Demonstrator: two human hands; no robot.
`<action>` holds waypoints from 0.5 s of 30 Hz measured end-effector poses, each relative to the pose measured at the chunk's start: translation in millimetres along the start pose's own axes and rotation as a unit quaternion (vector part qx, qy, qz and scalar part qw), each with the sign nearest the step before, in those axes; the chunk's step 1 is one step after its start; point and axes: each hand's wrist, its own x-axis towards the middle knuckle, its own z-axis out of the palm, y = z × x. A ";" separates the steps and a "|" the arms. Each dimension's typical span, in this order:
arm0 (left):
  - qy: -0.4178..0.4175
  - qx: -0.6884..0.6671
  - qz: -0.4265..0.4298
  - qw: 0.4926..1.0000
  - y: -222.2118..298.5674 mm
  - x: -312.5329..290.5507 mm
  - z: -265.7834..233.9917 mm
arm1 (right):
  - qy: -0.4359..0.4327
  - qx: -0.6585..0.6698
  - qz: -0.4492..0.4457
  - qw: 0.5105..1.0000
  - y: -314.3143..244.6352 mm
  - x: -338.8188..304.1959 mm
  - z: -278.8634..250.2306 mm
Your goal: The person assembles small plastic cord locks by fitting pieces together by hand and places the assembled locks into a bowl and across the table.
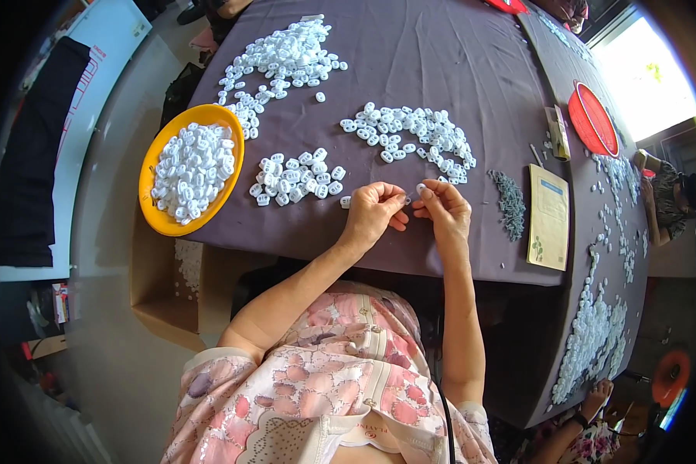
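Note:
My left hand and my right hand meet over the front edge of the dark tablecloth, fingertips almost touching. Between the thumb and finger of the right one is a small white plastic piece. The left fingers are pinched around something tiny, too small to make out. One loose white piece lies beside my left wrist. To the left sits a small heap of white oval pieces, each with two dark holes. Beyond my hands spreads a curved pile of the same white pieces.
A yellow bowl full of white pieces stands at the left edge, above a cardboard box. Another white heap lies far left. Rightward are tiny grey-green parts, a tan packet and a red basket. Other people sit at the right.

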 end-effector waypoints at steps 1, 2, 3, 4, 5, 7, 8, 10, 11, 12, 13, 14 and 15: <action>-0.001 0.005 -0.001 1.000 0.1 -0.1 0.7 | 0.004 0.007 0.002 1.000 0.3 -0.6 -0.1; -0.001 0.006 -0.001 1.000 -0.3 0.2 0.7 | 0.004 0.008 0.002 1.000 0.7 -0.8 0.6; -0.003 0.009 0.004 1.000 -0.9 0.6 0.3 | 0.002 -0.001 -0.005 1.000 1.3 -0.9 2.1; -0.005 0.011 0.009 1.000 -1.4 0.6 0.6 | 0.002 -0.010 -0.012 1.000 1.5 -1.5 2.7; -0.005 0.012 0.008 1.000 -1.2 0.3 0.7 | 0.003 -0.010 -0.011 1.000 1.4 -1.8 2.9; -0.013 0.028 0.012 0.999 -0.5 -0.3 0.2 | -0.001 -0.022 -0.019 1.000 1.1 -1.8 3.6; -0.012 0.028 0.011 0.999 -0.7 -0.4 0.1 | -0.001 -0.022 -0.019 1.000 1.1 -2.0 3.6; -0.013 0.035 0.011 0.999 -1.2 -0.2 0.3 | 0.000 -0.023 -0.015 1.000 0.9 -2.4 3.2; -0.013 0.035 0.011 0.999 -0.9 -0.2 0.5 | 0.000 -0.023 -0.015 1.000 0.5 -2.8 3.2; -0.013 0.035 0.009 0.999 -0.4 -0.2 0.8 | -0.002 -0.018 -0.017 1.000 -0.1 -3.2 3.3; -0.014 0.036 0.007 0.999 -0.4 -0.4 0.9 | -0.003 -0.013 -0.018 1.000 -0.1 -3.8 3.2; -0.014 0.035 0.006 0.999 -0.8 -0.3 1.0 | -0.003 -0.013 -0.018 1.000 0.7 -3.6 2.7; -0.013 0.042 0.007 0.999 -1.2 -0.2 1.1 | -0.007 -0.008 -0.021 1.000 2.0 -3.0 2.0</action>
